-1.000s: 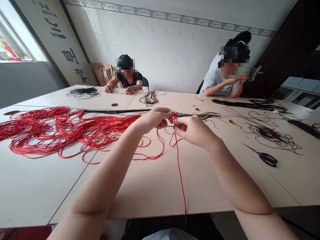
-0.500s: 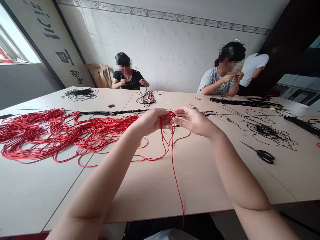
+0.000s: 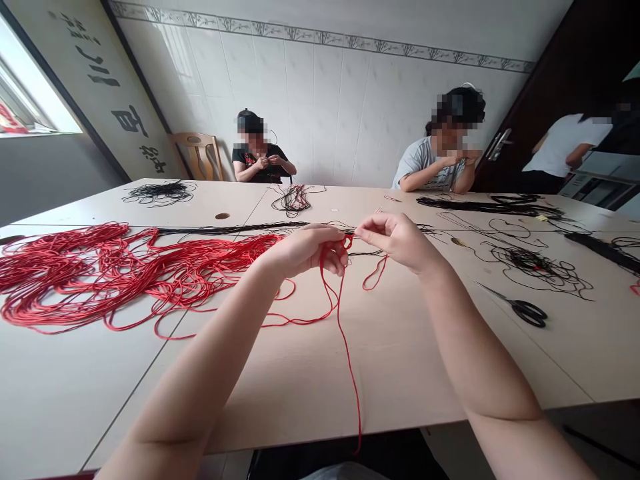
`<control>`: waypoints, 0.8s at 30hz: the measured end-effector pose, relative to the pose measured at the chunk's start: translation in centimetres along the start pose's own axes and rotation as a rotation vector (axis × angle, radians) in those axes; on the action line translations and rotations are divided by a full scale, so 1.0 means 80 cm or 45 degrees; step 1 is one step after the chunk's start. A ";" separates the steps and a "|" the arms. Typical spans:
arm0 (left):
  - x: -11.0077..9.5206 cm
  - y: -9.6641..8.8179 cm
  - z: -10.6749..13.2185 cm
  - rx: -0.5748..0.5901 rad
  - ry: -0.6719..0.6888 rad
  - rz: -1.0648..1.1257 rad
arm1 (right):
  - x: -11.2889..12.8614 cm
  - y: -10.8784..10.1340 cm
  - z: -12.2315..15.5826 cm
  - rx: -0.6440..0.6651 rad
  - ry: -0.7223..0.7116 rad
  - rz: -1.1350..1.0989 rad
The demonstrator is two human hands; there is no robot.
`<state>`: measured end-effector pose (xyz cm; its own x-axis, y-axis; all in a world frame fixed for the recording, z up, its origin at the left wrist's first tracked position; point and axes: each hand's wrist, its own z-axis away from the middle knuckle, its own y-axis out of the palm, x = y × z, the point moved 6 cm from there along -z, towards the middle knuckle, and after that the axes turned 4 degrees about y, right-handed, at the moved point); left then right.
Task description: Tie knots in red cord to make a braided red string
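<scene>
Above the middle of the table, my left hand (image 3: 316, 248) pinches a red cord (image 3: 349, 357), looped around its fingers near the thumb tip. One strand hangs from it past the table's front edge, and others trail down to the left. Close beside it, my right hand (image 3: 390, 237) has thumb and index finger pinched together on a piece of the same red cord. A small loop of red cord dangles below the right hand. The exact crossing of the strands between the fingertips is too small to make out.
A large heap of red cord (image 3: 115, 280) spreads over the left of the table. Black-handled scissors (image 3: 525, 311) lie to the right, near a tangle of black cord (image 3: 537, 260). Other black bundles (image 3: 160, 192) lie farther back. Two people (image 3: 260, 160) sit opposite; another stands at right.
My right hand has closed from spread fingers into a pinch on the red cord and drawn slightly right. A short loop now hangs below it. The standing person has moved right.
</scene>
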<state>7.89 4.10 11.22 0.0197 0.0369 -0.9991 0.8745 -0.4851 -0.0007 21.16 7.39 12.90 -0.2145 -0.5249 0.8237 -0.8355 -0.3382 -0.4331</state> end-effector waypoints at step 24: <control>0.009 0.034 0.008 0.169 -0.084 -0.443 | 0.007 -0.012 0.000 -0.205 -0.066 0.101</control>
<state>10.02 2.26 10.50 -0.3025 0.1651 -0.9387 0.7530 -0.5624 -0.3415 21.82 7.41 13.78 -0.2601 -0.5857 0.7677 -0.8881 -0.1670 -0.4283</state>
